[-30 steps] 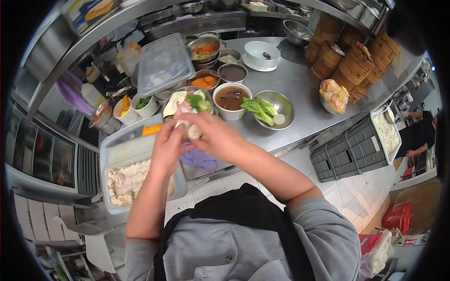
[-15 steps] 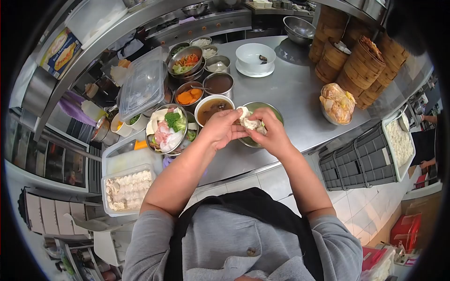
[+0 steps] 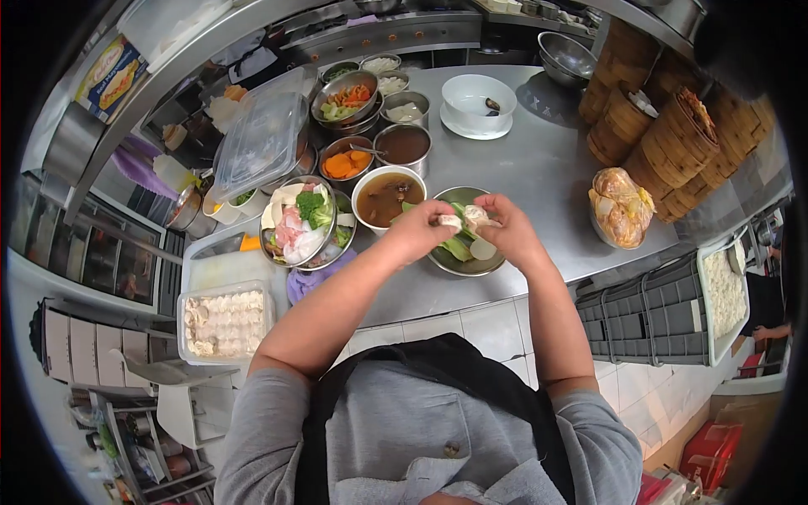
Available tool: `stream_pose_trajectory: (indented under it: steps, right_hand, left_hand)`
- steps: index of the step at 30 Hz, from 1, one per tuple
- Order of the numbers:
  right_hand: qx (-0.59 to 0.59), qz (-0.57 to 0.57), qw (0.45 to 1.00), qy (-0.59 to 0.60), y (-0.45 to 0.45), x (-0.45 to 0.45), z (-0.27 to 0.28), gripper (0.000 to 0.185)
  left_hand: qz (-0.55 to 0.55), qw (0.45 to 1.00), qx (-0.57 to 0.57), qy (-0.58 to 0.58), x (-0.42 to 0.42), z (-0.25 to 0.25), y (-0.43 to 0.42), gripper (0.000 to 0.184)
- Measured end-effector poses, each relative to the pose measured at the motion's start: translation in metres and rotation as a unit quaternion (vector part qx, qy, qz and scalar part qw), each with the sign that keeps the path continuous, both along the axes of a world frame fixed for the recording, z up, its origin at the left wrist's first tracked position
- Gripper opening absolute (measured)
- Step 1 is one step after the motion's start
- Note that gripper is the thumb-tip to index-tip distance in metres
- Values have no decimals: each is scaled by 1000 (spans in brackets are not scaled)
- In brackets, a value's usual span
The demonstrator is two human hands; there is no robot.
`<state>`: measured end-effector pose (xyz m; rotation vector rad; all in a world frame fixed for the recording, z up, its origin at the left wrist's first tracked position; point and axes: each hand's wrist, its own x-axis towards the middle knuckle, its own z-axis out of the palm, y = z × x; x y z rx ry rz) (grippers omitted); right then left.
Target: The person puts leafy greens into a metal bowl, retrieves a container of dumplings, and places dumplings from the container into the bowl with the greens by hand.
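My left hand [image 3: 418,231] pinches a pale dumpling [image 3: 451,221] at the fingertips. Close beside it, my right hand [image 3: 512,231] grips another pale dumpling [image 3: 476,216]. Both hands are above a metal bowl [image 3: 468,272], in which green leaves [image 3: 457,249] and a round white slice [image 3: 483,249] lie. Touching or close to my left hand's side stands a white bowl of brown soup [image 3: 389,195] with dark pieces in it. Farther left, a metal bowl of broccoli, pink meat and white pieces [image 3: 300,220] rests on another bowl.
A plastic tray of dumplings [image 3: 225,324] sits at the left, below a clear lid [image 3: 263,143]. Several metal pots, one with carrot slices [image 3: 346,164], crowd the back left. A white bowl [image 3: 478,103] stands behind. Bamboo steamers [image 3: 680,139] and a wrapped bundle [image 3: 621,206] are right.
My hands have drawn apart, and the pale pieces that were together are now one in each hand. The greens in the bowl show more. The whole view has shifted slightly.
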<state>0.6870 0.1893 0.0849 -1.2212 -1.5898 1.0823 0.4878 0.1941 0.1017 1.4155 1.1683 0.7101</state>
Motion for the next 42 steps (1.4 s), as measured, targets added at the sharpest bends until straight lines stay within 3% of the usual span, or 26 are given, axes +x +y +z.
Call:
stream_pose_trajectory:
  steps: [2, 6, 12, 15, 17, 18, 19, 21, 22, 23, 24, 25, 26, 28, 30, 31, 34, 36, 37, 38, 40, 42]
  right_hand:
    - [-24, 6, 1000, 11, -1, 2, 11, 36]
    - [-72, 2, 996, 49, 2, 0, 22, 35]
    - [-22, -31, 999, -5, 12, -13, 17, 34]
    - [-57, -21, 997, 49, 11, -17, 20, 31]
    - [43, -79, 996, -10, 9, -26, 29, 24]
    - [119, -103, 986, -59, 11, -30, 27, 21]
    - [156, -118, 977, -88, 10, -39, 26, 21]
    - [70, -99, 969, -216, 14, -45, 20, 22]
    - [62, -79, 955, -281, 38, -23, -14, 25]
    - [73, -92, 957, -265, 30, -32, -2, 25]
    - [111, -140, 957, -227, 36, -30, -5, 22]
    - [135, -128, 968, -169, 48, -22, -8, 20]
    - [152, -127, 974, -112, 55, -21, -9, 17]
    - [189, -103, 973, -85, 38, -61, 16, 16]
    - [233, -90, 966, -62, 10, -118, 46, 15]
    - [238, -63, 967, -70, -8, -156, 59, 14]
    - [190, 81, 977, -61, -68, -272, 70, 13]
    - [192, 216, 946, -145, -97, -336, 59, 12]
    - [135, 298, 934, -143, -109, -365, 50, 12]
    - [115, 373, 911, -132, -123, -395, 50, 16]
    - [231, 474, 835, -158, -139, -447, 39, 25]
    - [261, 526, 790, -176, -146, -488, 25, 34]
  left_hand:
    - [-29, 998, 39, 40, 4, -6, -3, 38]
    - [-54, 998, 27, 14, 2, -8, -4, 35]
    - [28, 996, 57, -69, -17, 1, -17, 32]
    - [66, 983, 93, -146, -27, 1, -22, 28]
    - [90, 972, 167, -135, -21, 2, -26, 27]
    - [90, 961, 254, -67, -14, 8, -27, 26]
    - [96, 959, 238, -119, 0, 2, -27, 21]
    - [-39, 983, 179, -15, 10, -11, -21, 31]
    - [-82, 992, -81, 55, 14, -9, -18, 49]
    - [84, 987, -108, -87, 27, -21, -29, 63]
    - [105, 981, -155, -59, -3, 26, -56, 47]
    - [78, 984, 154, 50, -1, -1, -43, 40]
    - [30, 883, 439, 166, 1, -26, -28, 36]
    - [44, 875, 466, 123, -43, -1, -43, 38]
    - [98, 834, 539, 55, -96, 19, -61, 38]
    - [148, 802, 578, 37, -125, 25, -72, 34]
    - [214, 771, 593, 87, -231, 27, -119, 29]
    - [295, 769, 557, 112, -307, 5, -158, 38]
    - [340, 775, 515, 137, -344, 9, -190, 32]
    - [409, 762, 484, 136, -377, -7, -208, 25]
    - [529, 737, 395, 148, -429, -13, -251, 23]
    - [541, 754, 310, 208, -463, -14, -286, 21]
